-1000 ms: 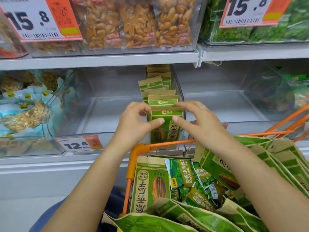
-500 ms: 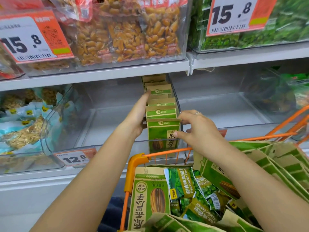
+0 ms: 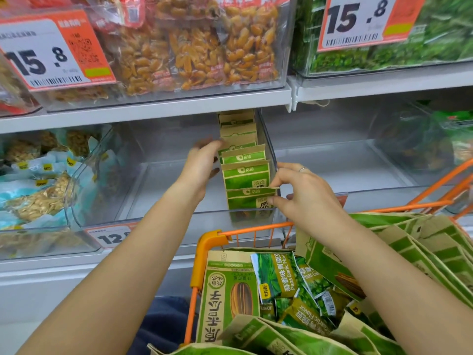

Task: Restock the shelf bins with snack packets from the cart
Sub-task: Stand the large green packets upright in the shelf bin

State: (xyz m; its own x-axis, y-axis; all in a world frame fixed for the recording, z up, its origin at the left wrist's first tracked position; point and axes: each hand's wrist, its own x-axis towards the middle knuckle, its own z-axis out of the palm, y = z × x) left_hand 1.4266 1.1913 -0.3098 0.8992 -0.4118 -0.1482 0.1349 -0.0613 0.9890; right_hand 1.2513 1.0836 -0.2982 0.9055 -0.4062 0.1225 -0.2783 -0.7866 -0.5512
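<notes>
Nearest, the orange wire cart (image 3: 212, 242) holds green-and-tan paper snack packets (image 3: 225, 298) heaped with small green pea sachets (image 3: 277, 275). Beyond it, the right hand (image 3: 304, 193) pinches the front packet (image 3: 250, 199) of a row standing upright along the right wall of the clear plastic shelf bin (image 3: 163, 185). The left hand (image 3: 202, 165), fingers straight, presses the row's left side.

A person's two bare arms reach from an orange cart (image 3: 212, 239) into a clear shelf bin (image 3: 153, 190). A row of green and tan snack packets (image 3: 243, 160) stands upright along the bin's right wall. The left hand (image 3: 201, 167) lies flat against the row's left side. The right hand (image 3: 304, 190), with a ring, pinches the front packet (image 3: 249, 199) at its right edge. More green packets (image 3: 227, 295) fill the cart below.
</notes>
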